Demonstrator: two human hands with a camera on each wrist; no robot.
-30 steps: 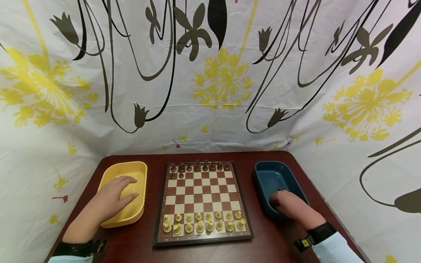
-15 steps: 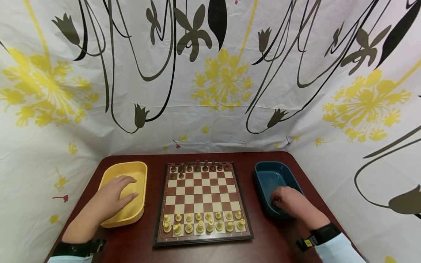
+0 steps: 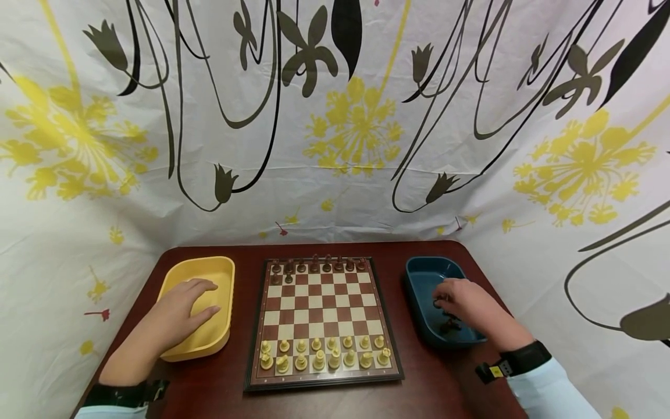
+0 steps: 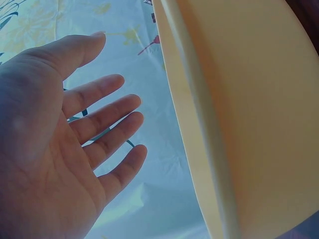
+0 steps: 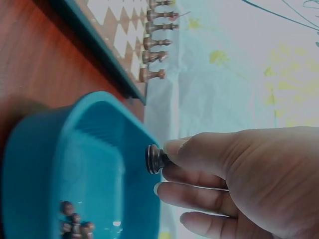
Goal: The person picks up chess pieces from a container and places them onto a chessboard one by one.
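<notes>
My right hand (image 3: pixel 466 299) is over the blue bin (image 3: pixel 410 285), pinching a dark chess pawn (image 5: pixel 152 159) between thumb and fingers. The pawn's round base points outward in the right wrist view, and its upper part is hidden by the fingers. Several dark pawns (image 5: pixel 75 225) lie in the bin beneath. With fingers spread and nothing held, my left hand (image 3: pixel 180 308) hovers at the yellow bin (image 3: pixel 227 308). Between the bins lies a chessboard (image 3: pixel 321 317). Light pieces (image 3: pixel 319 362) fill its two near rows; dark pieces (image 3: pixel 314 266) line the far row, with two dark pawns (image 3: pixel 288 279) before them at left.
The dark red tabletop (image 3: pixel 324 404) carries the board and both bins. A patterned white curtain (image 3: pixel 335 215) stands right behind the table and along both sides. The bins' raised rims flank the board.
My right hand has risen from low inside the blue bin, now holding a dark pawn, and the pawns left in the bin have come into sight. The left hand stays put.
</notes>
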